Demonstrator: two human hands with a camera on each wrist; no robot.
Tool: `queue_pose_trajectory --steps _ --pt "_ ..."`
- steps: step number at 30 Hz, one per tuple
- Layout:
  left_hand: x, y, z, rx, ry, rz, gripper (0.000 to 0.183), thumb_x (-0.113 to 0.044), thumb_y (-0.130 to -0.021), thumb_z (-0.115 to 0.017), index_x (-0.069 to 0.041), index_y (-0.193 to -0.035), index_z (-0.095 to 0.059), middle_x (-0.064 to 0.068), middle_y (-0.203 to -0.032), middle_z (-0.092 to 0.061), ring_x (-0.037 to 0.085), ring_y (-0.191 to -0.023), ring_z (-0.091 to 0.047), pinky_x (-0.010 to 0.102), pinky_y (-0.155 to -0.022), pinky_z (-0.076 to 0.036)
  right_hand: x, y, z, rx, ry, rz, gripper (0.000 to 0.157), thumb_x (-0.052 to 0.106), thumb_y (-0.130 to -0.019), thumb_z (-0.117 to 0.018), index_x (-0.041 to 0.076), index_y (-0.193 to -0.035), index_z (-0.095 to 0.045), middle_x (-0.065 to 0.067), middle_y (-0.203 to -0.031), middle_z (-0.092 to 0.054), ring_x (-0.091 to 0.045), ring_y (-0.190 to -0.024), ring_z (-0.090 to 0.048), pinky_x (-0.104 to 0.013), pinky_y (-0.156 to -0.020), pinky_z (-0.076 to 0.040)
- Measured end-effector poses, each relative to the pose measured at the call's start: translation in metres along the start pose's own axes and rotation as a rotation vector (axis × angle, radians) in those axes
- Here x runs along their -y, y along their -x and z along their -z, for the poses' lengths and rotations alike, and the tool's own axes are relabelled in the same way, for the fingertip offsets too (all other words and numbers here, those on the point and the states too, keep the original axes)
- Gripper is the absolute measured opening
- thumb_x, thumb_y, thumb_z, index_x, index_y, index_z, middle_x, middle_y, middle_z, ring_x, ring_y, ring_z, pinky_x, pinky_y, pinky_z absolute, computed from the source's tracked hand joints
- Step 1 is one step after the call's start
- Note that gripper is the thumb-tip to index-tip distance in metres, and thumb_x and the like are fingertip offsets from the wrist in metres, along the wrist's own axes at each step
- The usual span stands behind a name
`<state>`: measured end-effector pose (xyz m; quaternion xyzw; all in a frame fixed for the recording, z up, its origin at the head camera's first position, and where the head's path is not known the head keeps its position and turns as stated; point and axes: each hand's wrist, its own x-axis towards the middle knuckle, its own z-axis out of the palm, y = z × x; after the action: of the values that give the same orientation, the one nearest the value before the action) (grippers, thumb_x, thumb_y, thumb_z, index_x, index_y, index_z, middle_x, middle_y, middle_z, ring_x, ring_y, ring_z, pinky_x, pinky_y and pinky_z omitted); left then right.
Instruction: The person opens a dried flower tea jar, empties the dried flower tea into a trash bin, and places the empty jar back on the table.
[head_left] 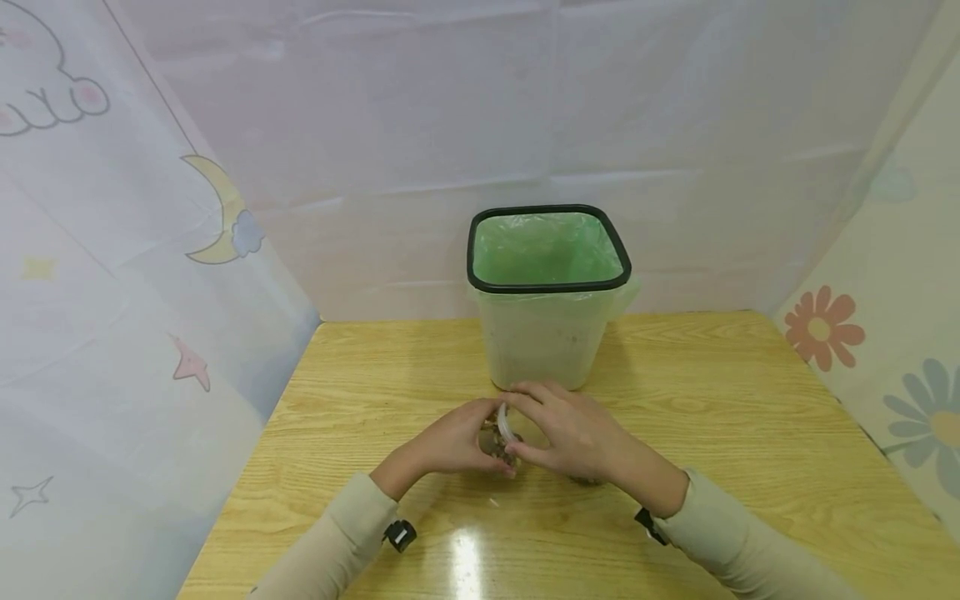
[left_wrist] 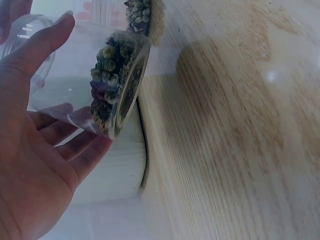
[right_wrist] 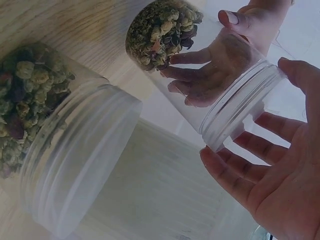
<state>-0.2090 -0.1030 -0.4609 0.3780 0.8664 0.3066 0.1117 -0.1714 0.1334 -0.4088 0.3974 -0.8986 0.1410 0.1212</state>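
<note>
My left hand [head_left: 457, 437] holds a clear plastic jar [left_wrist: 70, 85] tilted on its side above the table, thumb on one side and fingers round the other. Dried flower buds [right_wrist: 162, 32] lie in the bottom of this jar. My right hand [head_left: 573, 429] grips the ridged rim end [right_wrist: 245, 102] between thumb and fingertips. A second jar [right_wrist: 35, 105] of dried buds, with a frosted white top [right_wrist: 85, 155], stands on the table close by the right wrist. In the head view my right hand mostly hides it.
A pale bin [head_left: 543, 342] with a black rim [head_left: 551, 288] and a green liner [head_left: 536, 246] stands behind the hands at the back of the wooden table [head_left: 360, 375]. Patterned cloth [head_left: 420, 108] hangs round the back and sides.
</note>
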Motion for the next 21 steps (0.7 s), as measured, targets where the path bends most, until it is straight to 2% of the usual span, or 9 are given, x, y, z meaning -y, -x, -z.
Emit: queue_pose_trajectory --steps 8,13,18,21 --pt "0.0043 -0.0002 0.0025 0.054 0.045 -0.007 0.099 -0.058 -0.076 -0.084 -0.029 -0.156 -0.033 -0.001 -0.146 -0.053 0.013 -0.126 -0.054 0.037 -0.105 -0.048 0.0009 0.0009 0.0026 0.032 0.009 0.036 0.065 0.055 -0.094 -0.066 0.020 -0.148 -0.053 -0.004 -0.145 -0.055 -0.023 -0.126 -0.057 -0.044 -0.092 -0.056" --pt "0.0023 0.0027 0.0078 0.116 0.085 -0.028 0.095 -0.056 -0.078 -0.083 -0.031 -0.155 -0.036 -0.010 -0.148 -0.048 0.012 -0.132 -0.049 0.037 -0.107 -0.047 -0.0008 0.0012 0.0030 0.035 -0.005 0.124 0.063 0.052 -0.095 -0.066 0.019 -0.147 -0.053 -0.003 -0.145 -0.054 -0.022 -0.126 -0.056 -0.042 -0.095 -0.055" --pt "0.0007 0.0037 0.0100 0.152 0.101 -0.040 0.089 -0.054 -0.078 -0.085 -0.030 -0.152 -0.041 -0.009 -0.151 -0.046 0.011 -0.135 -0.046 0.035 -0.108 -0.046 -0.0028 0.0015 0.0016 0.012 -0.017 0.221 0.065 0.048 -0.094 -0.070 0.018 -0.149 -0.051 -0.003 -0.144 -0.054 -0.021 -0.126 -0.055 -0.040 -0.097 -0.054" --pt "0.0013 0.0029 0.0099 0.158 0.099 -0.043 0.088 -0.053 -0.077 -0.085 -0.031 -0.151 -0.042 -0.009 -0.150 -0.047 0.012 -0.134 -0.047 0.034 -0.108 -0.046 -0.0036 0.0015 0.0009 0.013 -0.018 0.243 0.067 0.046 -0.093 -0.071 0.019 -0.150 -0.049 -0.003 -0.144 -0.054 -0.020 -0.127 -0.053 -0.040 -0.099 -0.052"
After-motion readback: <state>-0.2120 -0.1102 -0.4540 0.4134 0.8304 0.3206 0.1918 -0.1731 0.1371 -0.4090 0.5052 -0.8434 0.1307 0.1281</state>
